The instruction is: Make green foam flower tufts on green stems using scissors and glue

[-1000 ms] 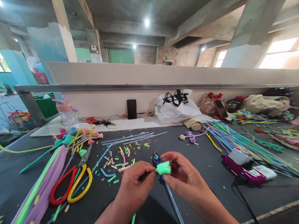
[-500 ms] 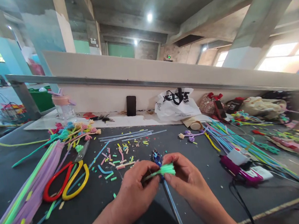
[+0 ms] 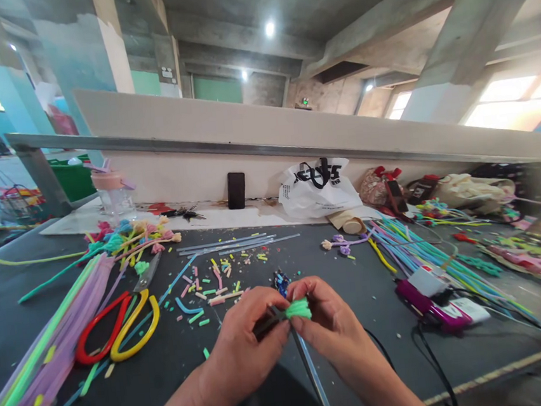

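Both hands meet over the near middle of the dark table. Between the fingertips is a small bundle of mint-green fuzzy strands (image 3: 298,309), its tufted end facing right. My left hand (image 3: 250,339) is closed in a pinch at the bundle's left end; the strip inside its fingers is dark and partly hidden. My right hand (image 3: 335,331) pinches the tufted end with thumb and forefinger. Just beyond the fingertips lies a dark blue glittery object (image 3: 281,282), partly covered by the hands. A translucent stick (image 3: 316,377) extends from under them towards me.
Red-and-yellow-handled scissors (image 3: 120,326) lie left, beside a bundle of purple and green stems (image 3: 66,325). Cut pieces (image 3: 218,278) and clear sticks (image 3: 236,244) lie ahead. At right are a magenta device (image 3: 431,305), cables and colourful stems (image 3: 413,246). A phone (image 3: 236,190) leans behind.
The green bundle has turned and shifted slightly left between my fingers, and its tuft looks more compact. Both hands keep their pinch. A dark cable now shows beside my right wrist.
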The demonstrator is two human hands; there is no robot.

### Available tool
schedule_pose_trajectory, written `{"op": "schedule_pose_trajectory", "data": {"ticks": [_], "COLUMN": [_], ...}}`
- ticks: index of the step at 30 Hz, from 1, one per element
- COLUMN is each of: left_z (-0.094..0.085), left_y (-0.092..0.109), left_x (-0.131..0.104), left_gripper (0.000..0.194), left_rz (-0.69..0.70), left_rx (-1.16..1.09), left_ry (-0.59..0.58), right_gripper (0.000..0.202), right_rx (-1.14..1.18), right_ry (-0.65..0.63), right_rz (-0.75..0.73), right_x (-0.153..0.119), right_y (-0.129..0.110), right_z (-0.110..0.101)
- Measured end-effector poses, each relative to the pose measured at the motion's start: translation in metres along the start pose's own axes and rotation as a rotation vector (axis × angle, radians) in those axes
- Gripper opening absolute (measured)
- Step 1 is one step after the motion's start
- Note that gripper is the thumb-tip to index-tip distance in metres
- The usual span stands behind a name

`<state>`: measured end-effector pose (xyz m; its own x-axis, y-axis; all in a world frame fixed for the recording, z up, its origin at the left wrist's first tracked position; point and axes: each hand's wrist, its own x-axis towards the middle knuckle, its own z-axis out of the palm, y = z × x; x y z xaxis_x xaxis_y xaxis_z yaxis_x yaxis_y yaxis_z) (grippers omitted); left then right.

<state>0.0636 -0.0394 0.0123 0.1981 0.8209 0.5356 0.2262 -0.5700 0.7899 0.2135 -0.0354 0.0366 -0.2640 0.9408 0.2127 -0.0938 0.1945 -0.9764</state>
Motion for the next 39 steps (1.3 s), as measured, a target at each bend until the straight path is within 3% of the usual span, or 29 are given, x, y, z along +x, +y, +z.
{"op": "schedule_pose_trajectory", "data": {"ticks": [10, 18, 28, 35, 39], "left_z": [0.001, 0.006, 0.004, 0.004, 0.004], "left_y": [0.0, -0.004, 0.002, 0.001, 0.0], "left_x": [0.003, 0.005, 0.011, 0.011, 0.011], "left_gripper": [0.009, 0.006, 0.025, 0.021, 0.018], "left_rz": [-0.048, -0.277, -0.566, -0.588, -0.586], "left_rx": [-0.067, -0.34, -0.671, -0.672, -0.7], "left_ry": [0.035, 0.029, -0.02, -0.053, -0.042], "right_gripper": [0.018, 0.014, 0.013, 0.011, 0.011], "right_rx": [0.018, -0.057, -0.195, -0.253, -0.286], "right_ry": [0.07, 0.094, 0.128, 0.13, 0.064], "right_rz": [0.002, -0.021, -0.03, -0.072, -0.059], "right_x": [-0.001, 0.002, 0.006, 0.007, 0.005], "right_y": [0.004, 0.002, -0.001, 0.004, 0.003], "right_z": [0.001, 0.005, 0.006, 0.006, 0.004]}}
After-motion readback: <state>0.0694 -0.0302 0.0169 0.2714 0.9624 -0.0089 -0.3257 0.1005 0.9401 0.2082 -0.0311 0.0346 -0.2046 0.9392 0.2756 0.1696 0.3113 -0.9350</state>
